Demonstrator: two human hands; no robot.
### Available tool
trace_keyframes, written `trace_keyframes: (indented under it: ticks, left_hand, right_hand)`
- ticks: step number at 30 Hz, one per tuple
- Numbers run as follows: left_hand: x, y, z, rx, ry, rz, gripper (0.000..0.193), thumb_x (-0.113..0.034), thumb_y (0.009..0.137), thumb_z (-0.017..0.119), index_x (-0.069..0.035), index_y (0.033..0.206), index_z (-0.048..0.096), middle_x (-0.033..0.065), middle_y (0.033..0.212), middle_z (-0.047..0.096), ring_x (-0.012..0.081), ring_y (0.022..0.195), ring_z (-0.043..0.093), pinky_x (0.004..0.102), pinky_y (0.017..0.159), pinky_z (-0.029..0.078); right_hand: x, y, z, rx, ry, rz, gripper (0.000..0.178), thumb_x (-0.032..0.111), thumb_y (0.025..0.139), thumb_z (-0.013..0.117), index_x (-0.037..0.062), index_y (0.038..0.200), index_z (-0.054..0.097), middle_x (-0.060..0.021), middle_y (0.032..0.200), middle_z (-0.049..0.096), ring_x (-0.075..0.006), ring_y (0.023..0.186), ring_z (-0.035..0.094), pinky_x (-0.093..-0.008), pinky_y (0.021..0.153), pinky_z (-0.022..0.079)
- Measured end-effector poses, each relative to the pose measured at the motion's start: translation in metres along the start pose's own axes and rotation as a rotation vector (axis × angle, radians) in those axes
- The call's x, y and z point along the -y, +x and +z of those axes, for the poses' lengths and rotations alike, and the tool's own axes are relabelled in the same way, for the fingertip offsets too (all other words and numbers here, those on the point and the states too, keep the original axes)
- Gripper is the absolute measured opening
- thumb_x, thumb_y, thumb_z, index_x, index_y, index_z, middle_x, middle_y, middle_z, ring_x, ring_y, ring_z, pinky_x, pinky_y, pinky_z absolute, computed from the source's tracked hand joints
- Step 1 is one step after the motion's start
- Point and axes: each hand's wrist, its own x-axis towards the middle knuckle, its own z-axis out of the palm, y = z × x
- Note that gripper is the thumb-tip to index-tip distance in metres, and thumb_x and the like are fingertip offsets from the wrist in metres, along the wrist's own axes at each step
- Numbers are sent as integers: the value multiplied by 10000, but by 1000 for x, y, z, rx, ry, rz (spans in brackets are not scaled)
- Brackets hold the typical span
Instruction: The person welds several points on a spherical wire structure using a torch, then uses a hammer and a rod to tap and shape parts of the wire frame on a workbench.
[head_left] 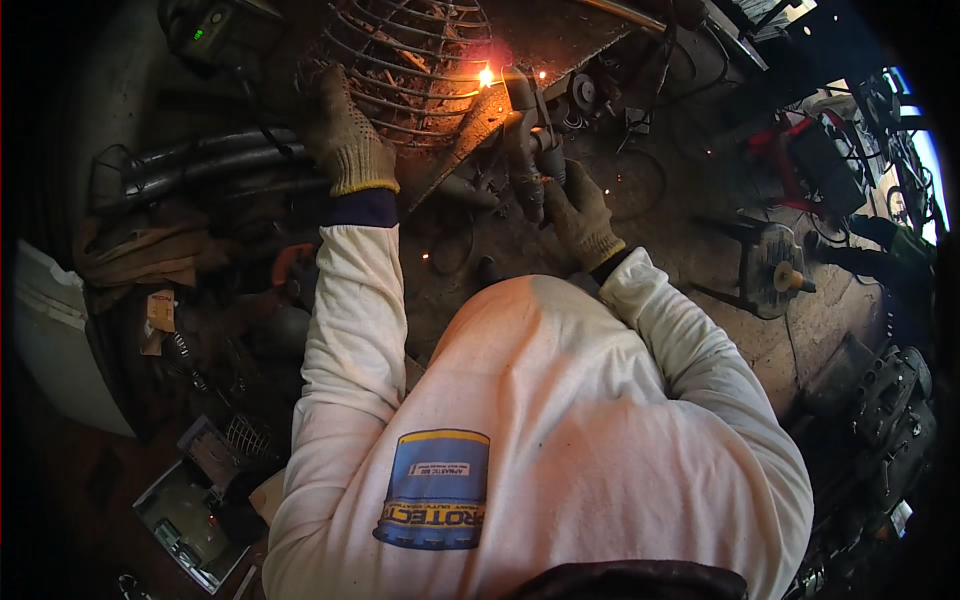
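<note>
A round cage of curved metal wires [388, 93] is at the top middle, with a bright welding arc and sparks at its right edge. My left hand [350, 130], in a dotted knit glove with a yellow cuff, is closed on the cage's left side; its fingertips are partly hidden. In my gloved right hand [582, 215] is a dark welding electrode holder [524, 150], its head up close to the arc. The electrode itself is hard to make out in the glare. Below the arc, a pointed metal piece [462, 145] glows orange with reflected light.
Curved metal tubes [215, 160] and brown cloth [150, 250] lie to the left. A dark device with a green display [215, 32] is at the top left. On the right are a small stool [765, 262] and a red-framed machine [790, 165]. A person's legs [870, 250] show at the far right.
</note>
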Motion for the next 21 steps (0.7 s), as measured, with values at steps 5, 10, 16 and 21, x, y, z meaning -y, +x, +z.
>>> trace_keyframes:
  ticks: [5,10,16,21]
  left_hand:
    - [-5,-11,8,-51,7,-14,587,-364,904,715,-88,1392,540,121,1401,576,339,1200,609,535,922,551]
    - [0,-5,6,-92,-10,-21,574,-358,900,720,-83,1375,551,134,1373,592,337,1136,645,515,867,587]
    - [-2,-5,5,-87,2,-42,554,-349,896,731,-86,1354,563,136,1353,601,338,1125,647,525,842,590]
    - [-1,-7,7,-54,-90,30,492,-259,897,735,-52,1317,587,93,1259,650,235,1036,651,374,851,566]
  right_hand:
    - [12,-1,-5,52,-65,22,488,351,974,614,-21,1282,544,-143,850,687,-196,687,666,-351,639,523]
    - [12,-1,-5,43,-123,22,510,355,978,612,-39,1292,532,-126,809,689,-193,689,678,-345,627,524]
    - [10,2,-4,73,-91,-9,526,372,975,616,-39,1292,533,-143,863,703,-195,704,684,-353,636,528]
    - [10,2,-1,56,-125,-14,398,330,989,603,4,1217,578,-132,889,682,-178,695,667,-331,611,516]
